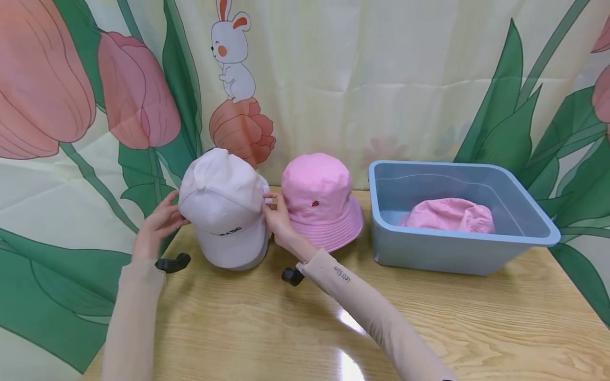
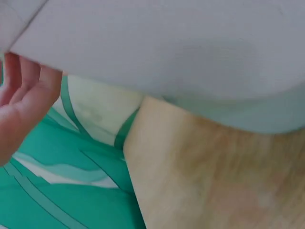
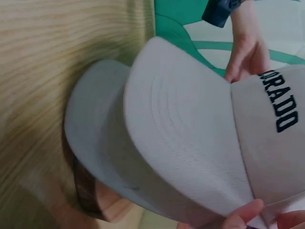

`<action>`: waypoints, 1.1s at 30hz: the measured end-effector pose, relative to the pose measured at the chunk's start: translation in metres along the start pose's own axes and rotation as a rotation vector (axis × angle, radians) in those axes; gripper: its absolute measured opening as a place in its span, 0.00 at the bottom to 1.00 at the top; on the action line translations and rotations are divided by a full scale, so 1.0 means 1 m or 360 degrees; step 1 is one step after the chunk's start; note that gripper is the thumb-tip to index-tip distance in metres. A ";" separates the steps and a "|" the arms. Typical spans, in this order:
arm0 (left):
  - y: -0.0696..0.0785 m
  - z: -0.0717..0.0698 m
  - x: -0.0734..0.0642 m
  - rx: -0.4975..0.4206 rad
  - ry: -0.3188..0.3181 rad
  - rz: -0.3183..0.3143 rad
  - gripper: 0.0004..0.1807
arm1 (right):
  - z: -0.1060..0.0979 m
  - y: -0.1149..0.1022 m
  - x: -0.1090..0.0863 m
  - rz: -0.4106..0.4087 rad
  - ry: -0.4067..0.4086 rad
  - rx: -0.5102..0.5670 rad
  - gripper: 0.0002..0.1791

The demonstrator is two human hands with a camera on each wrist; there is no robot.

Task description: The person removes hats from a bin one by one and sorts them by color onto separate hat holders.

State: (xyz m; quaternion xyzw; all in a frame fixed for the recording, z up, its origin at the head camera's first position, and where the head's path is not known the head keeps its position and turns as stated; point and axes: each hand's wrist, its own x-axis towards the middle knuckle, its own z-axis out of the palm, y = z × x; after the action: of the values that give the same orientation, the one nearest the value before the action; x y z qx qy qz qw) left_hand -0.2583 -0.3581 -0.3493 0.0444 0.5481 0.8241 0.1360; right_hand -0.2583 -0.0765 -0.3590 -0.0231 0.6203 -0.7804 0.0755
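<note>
Two hands are on one white cap (image 1: 221, 185), near the left end of the wooden surface (image 1: 229, 317). I see the left hand (image 1: 162, 219) with bent fingers, holding the cap by its side edge. The right hand (image 1: 282, 221) pinches the other side, close to where the brim joins the round top. So both hands are holding the same cap, one on each side.

The cap's brim points toward the person, and dark letters (image 3: 281, 102) run across its front. From the right wrist I can see a second, greyer cap (image 3: 95, 109) under it, with its brim poking out below. I cannot tell if that lower cap touches the surface.

Just beside the right hand sits a pink bucket hat (image 1: 319, 177), brim down, with a little red strawberry (image 1: 315, 203) on its front. Farther right I see a blue-grey bin (image 1: 452, 248), and a soft pink hat (image 1: 445, 214) lies crumpled inside it. Long beige sleeves cover both arms, and each wrist has a small black piece by it. Behind everything hangs a pale curtain (image 1: 381, 95) with big tulips (image 1: 143, 100) and a white bunny (image 1: 233, 58).
</note>
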 end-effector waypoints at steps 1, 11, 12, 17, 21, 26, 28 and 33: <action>0.001 0.001 0.000 -0.0024 0.0031 0.0021 0.22 | 0.001 0.000 0.001 -0.0016 0.0018 -0.0003 0.14; 0.011 0.014 0.011 0.0033 0.0344 -0.0122 0.22 | 0.009 -0.004 0.009 -0.0054 0.0116 0.0046 0.13; 0.009 0.013 0.011 0.0038 0.0356 -0.0148 0.22 | 0.009 -0.003 0.010 -0.0034 0.0119 0.0019 0.13; -0.004 0.007 0.011 0.0146 0.0363 -0.0226 0.33 | 0.009 0.005 0.011 -0.0015 0.0115 -0.0083 0.14; -0.012 0.002 0.014 0.0144 0.0349 -0.0240 0.38 | 0.008 0.011 0.014 -0.0036 0.0147 -0.0170 0.14; -0.015 0.000 0.014 0.0120 0.0388 -0.0243 0.36 | 0.005 0.049 0.048 -0.0117 0.0181 -0.0311 0.10; -0.016 0.000 0.013 0.0133 0.0400 -0.0228 0.34 | 0.002 0.082 0.078 -0.0174 0.0179 -0.0317 0.10; -0.013 -0.001 0.008 0.0212 0.0414 -0.0152 0.15 | -0.003 0.098 0.097 -0.0114 0.0102 -0.0336 0.12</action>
State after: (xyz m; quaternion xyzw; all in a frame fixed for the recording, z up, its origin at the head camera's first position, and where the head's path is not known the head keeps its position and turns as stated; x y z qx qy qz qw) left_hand -0.2641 -0.3521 -0.3624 -0.0798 0.6159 0.7774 0.0996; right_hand -0.3453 -0.1091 -0.4602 -0.0280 0.6998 -0.7133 0.0248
